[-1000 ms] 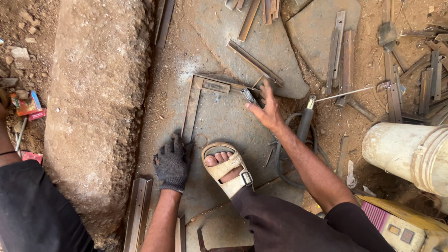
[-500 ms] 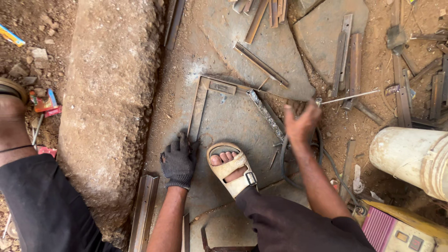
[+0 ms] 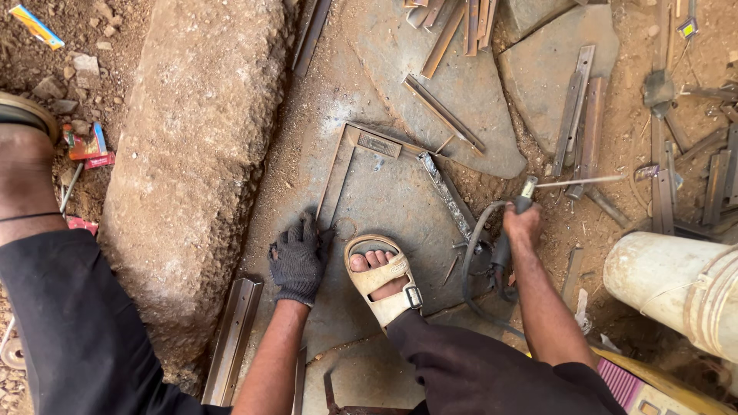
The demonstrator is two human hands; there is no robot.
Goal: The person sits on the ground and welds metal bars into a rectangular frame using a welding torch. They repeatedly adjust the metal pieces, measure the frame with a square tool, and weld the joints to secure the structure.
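Note:
My left hand (image 3: 299, 256), in a dark knit glove, presses flat on the stone slab at the near end of a metal angle-bar frame (image 3: 344, 164). That frame lies on the slab as an open corner, with a short flat piece (image 3: 379, 144) at its top. My right hand (image 3: 522, 223), bare, grips a welding electrode holder (image 3: 526, 193) with a thin rod (image 3: 580, 182) pointing right and a black cable (image 3: 470, 253) looping down. My sandalled foot (image 3: 382, 275) rests between the two hands.
A big rough stone block (image 3: 192, 154) fills the left. Loose angle bars (image 3: 578, 115) and scrap strips lie scattered top and right. A white bucket (image 3: 676, 288) stands at the right, another angle bar (image 3: 233, 338) beside my left arm, another person's leg at the far left.
My right hand left the frame's far corner, moved right and took hold of the electrode holder, lifting its rod off the ground. The left hand and foot stayed put.

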